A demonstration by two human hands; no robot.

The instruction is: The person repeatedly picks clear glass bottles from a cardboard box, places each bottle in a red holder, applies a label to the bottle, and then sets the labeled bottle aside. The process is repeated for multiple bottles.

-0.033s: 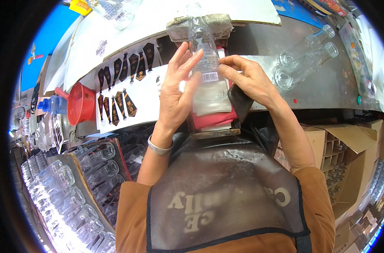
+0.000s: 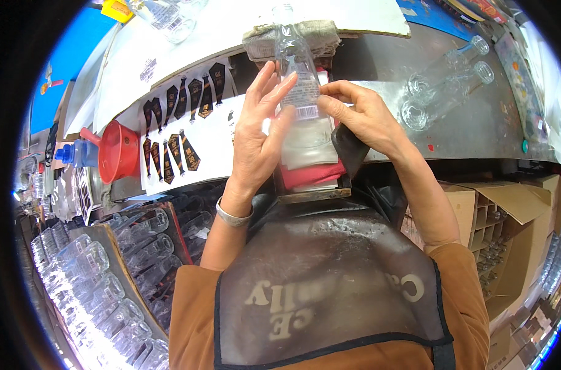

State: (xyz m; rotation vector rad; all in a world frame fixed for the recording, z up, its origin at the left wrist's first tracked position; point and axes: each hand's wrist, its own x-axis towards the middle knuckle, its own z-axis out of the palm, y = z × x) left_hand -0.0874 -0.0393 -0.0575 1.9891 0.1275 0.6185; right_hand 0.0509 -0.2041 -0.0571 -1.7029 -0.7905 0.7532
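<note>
A clear glass bottle (image 2: 297, 52) lies with its neck pointing away, on a padded wooden rest. Its printed label (image 2: 305, 92) faces up. Along the bottle's left side, my left hand (image 2: 259, 126) has its fingers apart, fingertips over the label's left part. My right hand (image 2: 367, 117) is curled at the right side, with thumb and forefinger by the label's edge. Out from under the right palm comes a dark flat piece (image 2: 350, 151), seemingly held by the lower fingers, which are partly hidden. Below the bottle lie white sheets and a red cloth (image 2: 314, 176).
A sheet of dark tie-shaped decals (image 2: 175, 102) and a red dipper (image 2: 119, 151) lie left. Two clear bottles (image 2: 447, 92) lie on the metal tabletop at right. Racked glass bottles (image 2: 101, 283) fill the lower left; an opened carton (image 2: 502, 228) stands lower right. A rolled cloth (image 2: 322, 38) supports the bottle's neck.
</note>
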